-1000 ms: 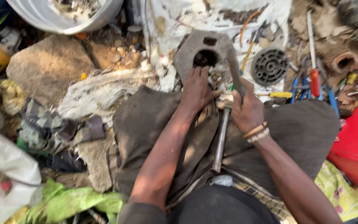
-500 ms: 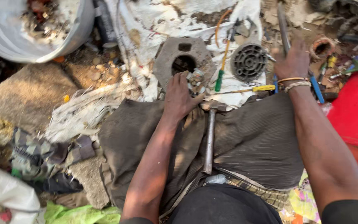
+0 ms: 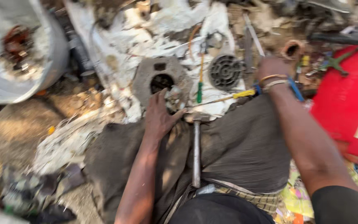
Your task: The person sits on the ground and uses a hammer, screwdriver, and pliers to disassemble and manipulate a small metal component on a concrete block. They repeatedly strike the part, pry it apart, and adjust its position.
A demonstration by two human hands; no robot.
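Right hand (image 3: 272,68) reached farther out (grip unclear), left hand (image 3: 159,118) flat on grey holed casting (image 3: 146,76)

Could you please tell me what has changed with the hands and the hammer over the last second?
The right hand has let go of the hammer and reached out to the tools lying to the right of the round black grille. The hammer now lies untouched across the lap. The left hand stays on the grey metal block, by its round hole.
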